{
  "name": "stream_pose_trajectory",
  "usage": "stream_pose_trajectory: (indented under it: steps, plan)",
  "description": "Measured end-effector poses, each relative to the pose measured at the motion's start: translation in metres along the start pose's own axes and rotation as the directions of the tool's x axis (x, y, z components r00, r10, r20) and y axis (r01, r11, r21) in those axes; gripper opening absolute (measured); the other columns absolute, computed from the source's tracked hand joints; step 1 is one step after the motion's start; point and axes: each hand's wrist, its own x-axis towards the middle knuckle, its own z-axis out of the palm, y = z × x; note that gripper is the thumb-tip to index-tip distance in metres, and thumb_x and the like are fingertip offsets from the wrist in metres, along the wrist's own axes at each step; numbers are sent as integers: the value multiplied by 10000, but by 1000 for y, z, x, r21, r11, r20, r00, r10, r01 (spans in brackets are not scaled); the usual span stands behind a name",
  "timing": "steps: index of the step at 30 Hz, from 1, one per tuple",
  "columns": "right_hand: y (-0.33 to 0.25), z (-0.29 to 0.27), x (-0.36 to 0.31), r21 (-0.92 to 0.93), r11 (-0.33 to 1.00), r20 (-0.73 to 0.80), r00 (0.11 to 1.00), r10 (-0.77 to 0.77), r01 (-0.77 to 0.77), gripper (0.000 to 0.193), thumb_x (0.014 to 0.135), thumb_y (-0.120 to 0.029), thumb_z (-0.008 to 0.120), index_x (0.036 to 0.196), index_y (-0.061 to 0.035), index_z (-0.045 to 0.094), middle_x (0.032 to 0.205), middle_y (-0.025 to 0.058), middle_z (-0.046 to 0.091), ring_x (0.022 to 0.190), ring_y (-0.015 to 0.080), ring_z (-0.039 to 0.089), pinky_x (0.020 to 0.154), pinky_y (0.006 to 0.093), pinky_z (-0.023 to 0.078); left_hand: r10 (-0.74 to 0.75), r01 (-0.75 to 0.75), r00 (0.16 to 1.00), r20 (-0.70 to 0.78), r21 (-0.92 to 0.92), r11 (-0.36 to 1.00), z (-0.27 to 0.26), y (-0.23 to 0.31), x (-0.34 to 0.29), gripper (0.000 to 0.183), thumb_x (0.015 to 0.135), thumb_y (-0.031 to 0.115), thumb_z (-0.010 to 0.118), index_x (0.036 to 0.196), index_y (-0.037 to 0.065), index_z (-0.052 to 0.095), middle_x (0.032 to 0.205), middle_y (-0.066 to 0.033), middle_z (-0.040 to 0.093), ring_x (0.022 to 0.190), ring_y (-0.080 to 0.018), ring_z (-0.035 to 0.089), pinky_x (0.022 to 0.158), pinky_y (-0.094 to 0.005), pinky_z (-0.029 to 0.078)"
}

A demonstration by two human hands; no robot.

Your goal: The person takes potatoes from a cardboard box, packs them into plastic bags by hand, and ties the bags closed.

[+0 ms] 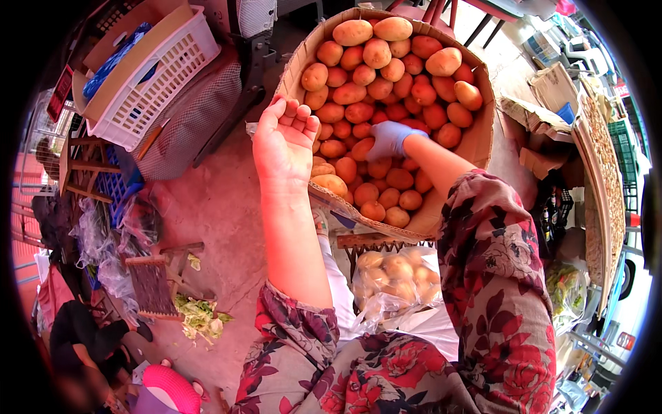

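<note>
A large cardboard box (476,148) in front of me is piled with reddish-brown potatoes (358,93). My right hand (392,139), in a thin blue glove, reaches into the middle of the pile. Its fingers bend round a potato (363,148); their tips are partly hidden and slightly blurred. Bare and palm up, my left hand (286,141) hangs by the box's left edge with loosely curled fingers and nothing in it. Below the box, between my legs, sits a clear plastic bag (396,279) holding several paler potatoes.
At the upper left, a white plastic basket (162,86) rests on a grey padded seat (196,114). A small folding stool (157,286) and leafy scraps (200,319) lie on the floor at left. Flattened cardboard (541,110) is at right. Another person (89,345) appears at lower left.
</note>
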Motion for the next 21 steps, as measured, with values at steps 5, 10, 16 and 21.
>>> stream_pose_trajectory:
  steps: [5,10,16,21]
  plan:
    - [24,-16,3,-144,987,261,965,-32,72,492,635,-388,673,970,-29,645,874,124,653,770,200,622,671,343,507,0,-1,1000,20,9,1000,-3,2,4,51,858,95,522,900,72,539,782,-38,573,738,-179,557,691,-333,458]
    - [-25,3,-19,23,1000,399,917,-8,-2,677,646,-345,633,1246,-73,476,1026,129,607,886,207,602,708,333,497,27,-27,1000,-7,27,999,-8,9,3,51,857,93,522,899,71,541,783,-35,574,739,-177,557,693,-336,460]
    - [-5,39,13,129,989,286,953,-101,67,668,658,-316,604,1259,-59,468,927,120,640,809,221,616,681,321,502,16,-16,1000,19,11,1000,-5,9,5,50,856,88,521,897,70,542,789,-35,579,743,-173,556,698,-338,462]
    - [7,48,5,258,956,113,979,-172,138,724,545,-404,764,1128,-19,570,927,153,639,823,235,623,718,320,502,29,-29,1000,5,5,1000,-5,16,6,46,852,84,525,891,72,547,790,-32,580,739,-167,554,693,-331,463]
